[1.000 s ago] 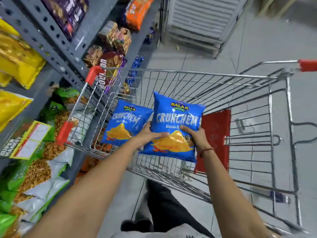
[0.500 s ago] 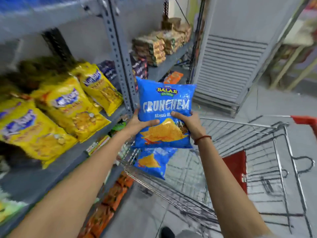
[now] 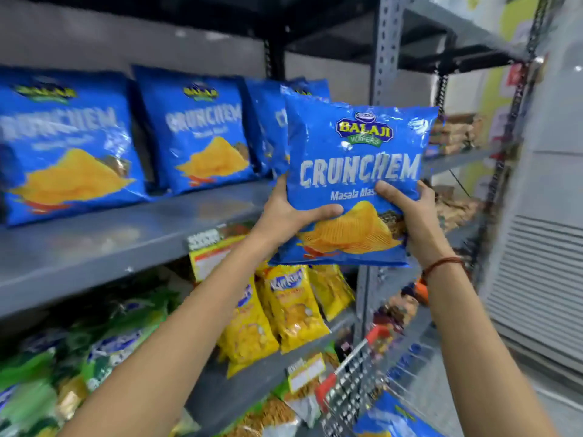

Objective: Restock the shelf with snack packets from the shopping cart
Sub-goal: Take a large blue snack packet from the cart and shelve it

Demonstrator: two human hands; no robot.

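A blue Crunchem packet (image 3: 356, 171) is held upright in the air, at the front edge of the grey shelf (image 3: 126, 234) and just right of the row already stocked there. The left hand (image 3: 284, 212) grips its lower left edge, thumb across the front; the right hand (image 3: 407, 212) grips its lower right side, fingers laid over the printed chips. A red thread bracelet (image 3: 441, 266) circles the right wrist.

Three matching blue packets (image 3: 202, 130) stand leaning on the shelf; the rightmost one (image 3: 268, 127) is largely covered by the held packet, and the leftmost is cut off by the frame edge. A perforated steel upright (image 3: 385, 52) rises directly behind the held packet's top.

On the level below stand yellow snack packets (image 3: 290, 307), partly crossed by the left forearm, and green packets (image 3: 104, 342) too blurred to read. A price label (image 3: 211, 253) hangs from the shelf edge, its text illegible.

At lower right, the wire shopping cart (image 3: 353, 389) with red corner trim shows only a corner, holding another blue packet (image 3: 391, 417) cut off by the frame. The goods on the far shelves (image 3: 454, 134) are indistinct.
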